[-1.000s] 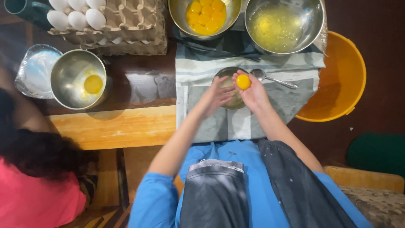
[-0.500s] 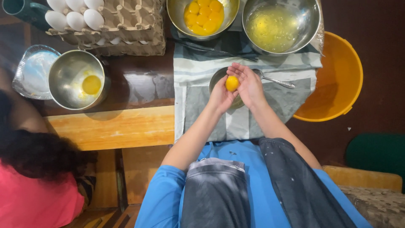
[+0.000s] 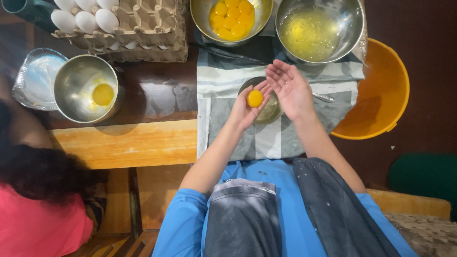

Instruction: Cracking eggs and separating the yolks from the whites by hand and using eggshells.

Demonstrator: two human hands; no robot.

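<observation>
An egg yolk [image 3: 255, 98] rests in the cupped palm of my left hand [image 3: 250, 107], above a small steel bowl [image 3: 272, 110] on a striped cloth [image 3: 223, 76]. My right hand [image 3: 289, 88] is beside it, palm up, fingers spread and holding nothing. Beyond my hands stand a steel bowl of several yolks [image 3: 232, 19] and a steel bowl of egg white [image 3: 320, 29]. A spoon [image 3: 323, 97] lies partly hidden under my right hand.
A cardboard egg tray [image 3: 143, 33] with white eggs [image 3: 88, 19] sits at the back left. Another steel bowl with one yolk [image 3: 85, 88] stands left, next to a foil dish [image 3: 33, 78]. An orange bucket [image 3: 381, 95] is on the right. A person in red [image 3: 33, 209] sits at left.
The yolk passed from my right hand into my left palm. My right hand has opened and drawn slightly away to the right.
</observation>
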